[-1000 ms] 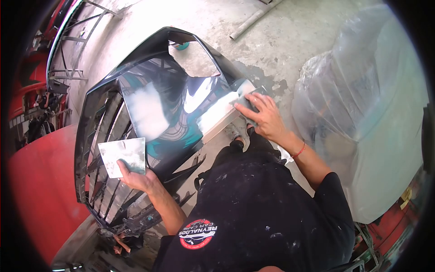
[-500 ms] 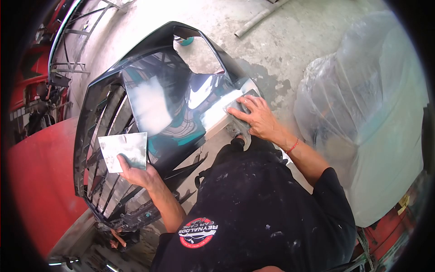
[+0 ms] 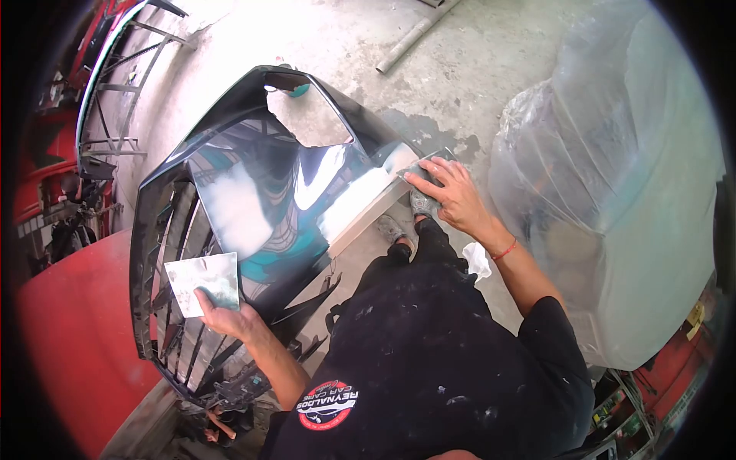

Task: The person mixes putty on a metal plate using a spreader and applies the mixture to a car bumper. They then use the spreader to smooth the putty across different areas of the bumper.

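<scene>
My left hand (image 3: 222, 316) grips a square pale board (image 3: 203, 280) with greyish smears, thumb over its face. The board is above the slatted grille of a dark car bumper (image 3: 215, 126). A white patch (image 3: 236, 218) covers part of the bumper's glossy panel, and another whitish strip (image 3: 356, 201) runs along its near edge. At the right end of that edge, my right hand (image 3: 454, 195) is closed on a flat grey rectangular piece (image 3: 438, 159). Its fingers press on top of the piece, which overlaps the bumper's corner.
Clear plastic sheeting (image 3: 567, 153) drapes a large object on the right. A red car panel (image 3: 73, 322) is at the left, below a metal frame (image 3: 123, 88). A pipe (image 3: 410, 42) lies on the concrete floor. Another person's arm (image 3: 221, 424) shows at lower left.
My right hand has slid with the grey piece outward to the right, off the whitish strip to the bumper's corner. The view has shifted, and my shoes now show below the edge.
</scene>
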`<state>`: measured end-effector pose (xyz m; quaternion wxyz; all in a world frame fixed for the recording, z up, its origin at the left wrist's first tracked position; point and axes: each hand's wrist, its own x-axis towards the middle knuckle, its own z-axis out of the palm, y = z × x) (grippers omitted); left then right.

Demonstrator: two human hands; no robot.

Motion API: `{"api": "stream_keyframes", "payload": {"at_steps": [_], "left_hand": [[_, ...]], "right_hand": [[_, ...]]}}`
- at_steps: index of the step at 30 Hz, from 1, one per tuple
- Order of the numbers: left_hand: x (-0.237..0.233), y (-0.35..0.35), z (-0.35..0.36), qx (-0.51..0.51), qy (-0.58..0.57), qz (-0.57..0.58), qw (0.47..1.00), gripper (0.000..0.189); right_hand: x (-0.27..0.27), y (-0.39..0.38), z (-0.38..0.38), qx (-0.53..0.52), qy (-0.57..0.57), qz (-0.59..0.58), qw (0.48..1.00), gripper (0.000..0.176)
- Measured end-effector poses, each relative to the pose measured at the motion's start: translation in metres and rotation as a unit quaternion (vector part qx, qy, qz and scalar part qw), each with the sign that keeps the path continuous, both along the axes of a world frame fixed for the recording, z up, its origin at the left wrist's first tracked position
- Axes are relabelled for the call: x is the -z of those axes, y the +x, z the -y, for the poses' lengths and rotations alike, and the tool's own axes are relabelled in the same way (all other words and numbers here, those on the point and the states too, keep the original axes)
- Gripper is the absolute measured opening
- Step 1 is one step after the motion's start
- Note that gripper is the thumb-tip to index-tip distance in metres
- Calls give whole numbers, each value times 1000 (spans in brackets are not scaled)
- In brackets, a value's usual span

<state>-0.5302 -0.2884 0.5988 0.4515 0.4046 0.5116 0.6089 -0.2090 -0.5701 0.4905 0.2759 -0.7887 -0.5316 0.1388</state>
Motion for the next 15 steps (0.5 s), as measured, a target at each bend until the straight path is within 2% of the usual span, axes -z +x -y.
{"api": "stream_keyframes", "payload": {"at_steps": [3,7,13,15], "left_hand": [[-1,2,0,5,1,-4,1000,38],[0,3,0,-15,1,-21,1000,38],[-3,5,2,-10,0,-30,999,37],[1,-4,-2,-4,2,-33,999,37]], "right_hand": [[20,9,-14,-58,25,39,997,82],[33,18,-28,-90,28,29,995,81],[43,20,-39,-107,38,-35,993,79],[46,15,-40,-93,45,-98,990,81]]}}
